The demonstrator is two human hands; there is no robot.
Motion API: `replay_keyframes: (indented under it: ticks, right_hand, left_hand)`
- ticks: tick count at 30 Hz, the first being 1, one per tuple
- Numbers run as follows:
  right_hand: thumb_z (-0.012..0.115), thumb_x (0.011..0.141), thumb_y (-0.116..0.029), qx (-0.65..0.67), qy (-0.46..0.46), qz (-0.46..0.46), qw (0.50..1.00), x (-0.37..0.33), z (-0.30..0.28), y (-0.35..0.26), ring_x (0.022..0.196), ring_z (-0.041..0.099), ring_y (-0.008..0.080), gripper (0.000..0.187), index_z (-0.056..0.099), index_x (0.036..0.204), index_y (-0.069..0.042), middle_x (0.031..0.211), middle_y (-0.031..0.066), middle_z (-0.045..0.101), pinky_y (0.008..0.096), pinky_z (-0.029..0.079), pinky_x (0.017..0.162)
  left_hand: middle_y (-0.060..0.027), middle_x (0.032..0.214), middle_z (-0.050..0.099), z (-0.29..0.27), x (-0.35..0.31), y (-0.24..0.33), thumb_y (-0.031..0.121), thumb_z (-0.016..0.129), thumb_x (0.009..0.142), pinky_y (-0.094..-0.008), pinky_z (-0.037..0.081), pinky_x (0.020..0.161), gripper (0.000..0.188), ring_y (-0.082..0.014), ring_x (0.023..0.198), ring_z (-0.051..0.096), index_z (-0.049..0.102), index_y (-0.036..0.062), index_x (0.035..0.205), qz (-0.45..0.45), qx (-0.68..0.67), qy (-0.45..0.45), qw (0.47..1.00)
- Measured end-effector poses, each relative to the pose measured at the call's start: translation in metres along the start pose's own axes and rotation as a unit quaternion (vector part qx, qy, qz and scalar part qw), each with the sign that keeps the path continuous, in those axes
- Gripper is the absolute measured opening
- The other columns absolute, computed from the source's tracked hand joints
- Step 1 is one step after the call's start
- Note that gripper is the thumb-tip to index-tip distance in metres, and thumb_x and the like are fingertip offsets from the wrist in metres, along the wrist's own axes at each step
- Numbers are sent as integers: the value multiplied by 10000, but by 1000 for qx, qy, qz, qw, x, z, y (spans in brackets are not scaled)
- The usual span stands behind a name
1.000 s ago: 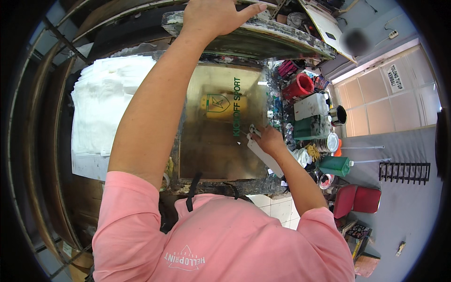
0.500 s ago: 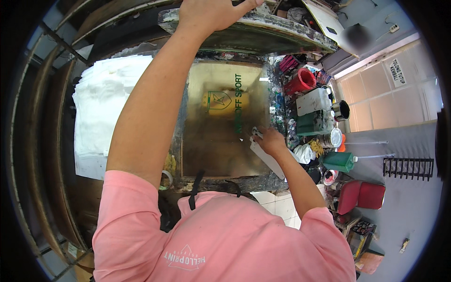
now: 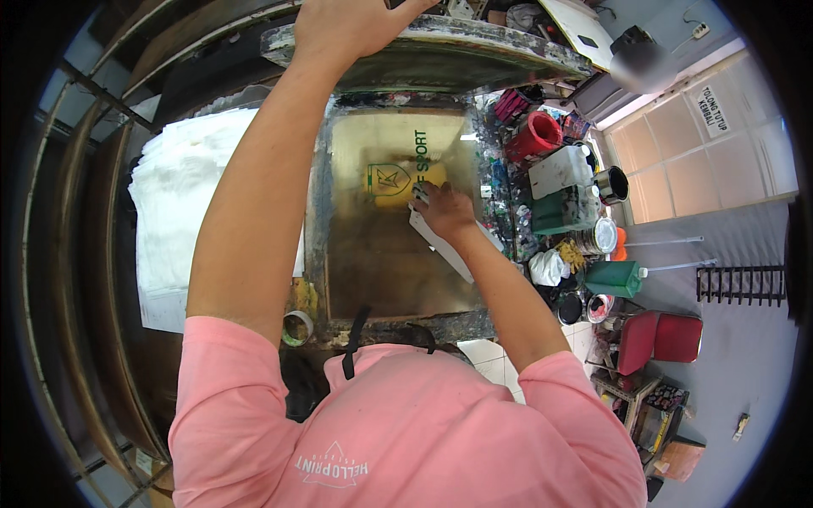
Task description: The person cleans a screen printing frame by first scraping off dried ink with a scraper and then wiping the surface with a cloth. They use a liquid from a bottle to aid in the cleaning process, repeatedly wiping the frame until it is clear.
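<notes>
My right hand (image 3: 445, 210) is over the printing board (image 3: 373, 279), fingers bent down on a thin white sheet (image 3: 440, 245). Parts of that sheet show on both sides of my wrist; the rest is under the hand. Small whitish patches show among the fingers; I cannot make out what they are. Green lettering and a green shield emblem (image 3: 391, 179) lie on the yellowish part of the board, the lettering partly covered by the hand. My left hand (image 3: 351, 30) reaches over the raised, tilted screen frame (image 3: 474, 63). Its thumb points right; the other fingers are cut off by the picture's edge.
A stack of white sheets (image 3: 195, 186) lies left of the board, partly behind my left arm. A tape roll (image 3: 296, 328) sits at the near left corner. Along the right stand a red container (image 3: 535, 135), white and green jugs (image 3: 605, 278), and several paint cans.
My right hand has moved left and away from me across the board, bringing the white sheet with it onto the lettering. The left hand stays at the raised frame; the whole view has shifted slightly.
</notes>
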State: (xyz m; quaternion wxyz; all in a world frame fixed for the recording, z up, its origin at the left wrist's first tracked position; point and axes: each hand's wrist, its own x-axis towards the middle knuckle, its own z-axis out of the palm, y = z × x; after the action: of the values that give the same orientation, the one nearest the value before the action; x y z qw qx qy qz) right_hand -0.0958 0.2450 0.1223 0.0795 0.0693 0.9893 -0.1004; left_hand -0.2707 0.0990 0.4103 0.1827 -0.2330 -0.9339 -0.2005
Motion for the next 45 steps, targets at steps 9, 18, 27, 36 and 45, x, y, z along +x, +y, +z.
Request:
replay_keyframes:
  ticks: [9, 18, 27, 36, 45]
  right_hand:
    - [591, 980, -509, 43, 24, 33, 998, -30, 3, 6, 1065, 650, 456, 564, 591, 1367, -99, 1154, 284, 646, 523, 538, 919]
    - [691, 954, -362, 197, 245, 114, 943, -87, -24, 62, 1096, 586, 480, 528, 537, 1323, -17, 1158, 292, 599, 521, 481, 931]
    - [775, 844, -436, -13, 311, 197, 930, -69, -94, 169, 1094, 549, 400, 592, 569, 1194, -5, 1126, 213, 609, 522, 387, 934]
    - [771, 818, -540, -145, 368, 207, 895, -58, -86, 183, 1129, 519, 303, 580, 646, 1122, -62, 1203, 99, 599, 518, 325, 954]
    - [767, 819, -579, -151, 352, 258, 887, -54, -78, 184, 1290, 464, 304, 804, 536, 1349, -20, 1397, 128, 507, 548, 288, 1056]
  left_hand:
    - [-219, 918, 744, -4, 0, 5, 767, 470, 933, -482, 524, 860, 814, -384, 946, 709, 766, 16, 831, 1, 1, 36, 999]
    - [-200, 896, 749, -2, 5, 5, 755, 491, 930, -483, 534, 843, 792, -371, 924, 717, 767, 23, 808, 9, -8, 47, 999]
    - [-153, 966, 776, 14, 27, -11, 928, 363, 845, -472, 558, 857, 933, -340, 974, 740, 815, 133, 1027, -12, 32, -8, 999]
    - [-164, 1001, 774, 20, 29, -16, 934, 362, 838, -484, 545, 896, 945, -349, 1014, 731, 811, 136, 1072, -6, 38, 12, 999]
    - [-158, 990, 769, 17, 30, -14, 930, 380, 832, -484, 539, 887, 926, -369, 1005, 720, 813, 137, 1035, -31, 39, -11, 999]
